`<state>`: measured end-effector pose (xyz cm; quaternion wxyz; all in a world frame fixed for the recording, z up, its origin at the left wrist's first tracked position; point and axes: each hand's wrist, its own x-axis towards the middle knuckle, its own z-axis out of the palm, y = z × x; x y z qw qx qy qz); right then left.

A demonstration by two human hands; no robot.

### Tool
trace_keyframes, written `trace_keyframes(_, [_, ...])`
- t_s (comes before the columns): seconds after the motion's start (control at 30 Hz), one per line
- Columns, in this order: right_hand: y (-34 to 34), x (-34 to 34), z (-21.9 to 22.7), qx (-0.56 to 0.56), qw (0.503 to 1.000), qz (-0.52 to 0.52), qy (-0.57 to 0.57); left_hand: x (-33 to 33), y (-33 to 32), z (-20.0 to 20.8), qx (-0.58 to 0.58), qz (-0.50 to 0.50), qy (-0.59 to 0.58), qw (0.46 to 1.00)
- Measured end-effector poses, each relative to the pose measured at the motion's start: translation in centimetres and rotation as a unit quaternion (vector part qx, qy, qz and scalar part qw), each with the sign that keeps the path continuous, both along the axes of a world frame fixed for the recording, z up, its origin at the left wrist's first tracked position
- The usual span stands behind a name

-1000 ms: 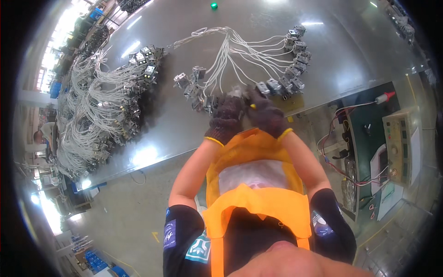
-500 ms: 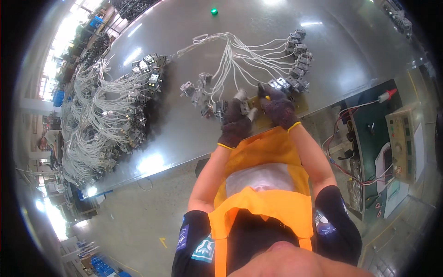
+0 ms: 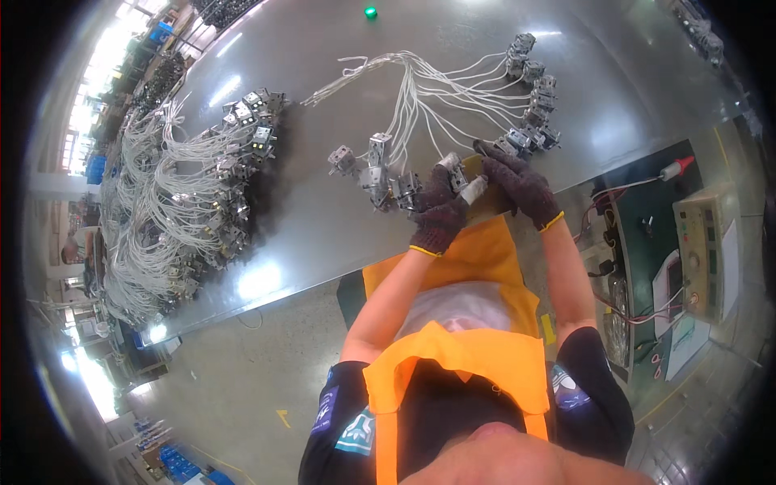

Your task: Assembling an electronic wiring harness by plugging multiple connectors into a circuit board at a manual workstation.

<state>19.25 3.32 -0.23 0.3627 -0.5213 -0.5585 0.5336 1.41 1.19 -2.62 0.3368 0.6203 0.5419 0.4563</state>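
Observation:
My left hand [image 3: 440, 214], in a dark knitted glove with white-covered fingertips, is closed on a small metal box-shaped part [image 3: 457, 173] on a white cable. My right hand [image 3: 521, 186], gloved too, lies just right of it with its fingers stretched toward the far left. Nothing shows in its grasp, though its palm side is hidden. Under both hands is a brownish-yellow plate [image 3: 487, 208] at the table's near edge. White cables [image 3: 412, 81] fan out from one bundle to metal parts [image 3: 374, 182] on the left and more metal parts [image 3: 533, 113] on the right.
A large heap of white-cabled metal parts [image 3: 174, 218] covers the left of the grey metal table [image 3: 323, 234]. A green light [image 3: 370, 13] glows at the far side. On the right stand an instrument box [image 3: 702, 250] and a red-tipped probe [image 3: 677, 168] with wires.
Both hands have shifted right, with the left still at a metal part. The right fingers have straightened. The cable fan and its parts on the right sit slightly farther right.

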Motion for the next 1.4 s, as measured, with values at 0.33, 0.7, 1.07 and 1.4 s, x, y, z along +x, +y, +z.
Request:
trace_keyframes(0.33, [-3.5, -0.1, 1.2, 0.358, 0.86, 0.033, -0.362, 0.8, 1.5, -2.3, 0.146, -0.027, 0.151, 0.977])
trace_keyframes(0.7, [-2.5, -1.7, 3.9, 0.148, 0.856, 0.141, -0.475, 1.3, 1.1, -1.4, 0.154, -0.036, 0.185, 0.97])
trace_keyframes(1.07, [-4.2, -0.5, 1.5, 0.222, 0.876, 0.074, -0.422, 0.5, -1.6, -0.1, 0.09, -0.046, 0.185, 0.978])
trace_keyframes(1.4, [-6.9, -7.3, -0.1, 0.131, 0.974, 0.121, -0.14, -9.6, 6.2, 6.4, -0.078, -0.012, 0.301, 0.95])
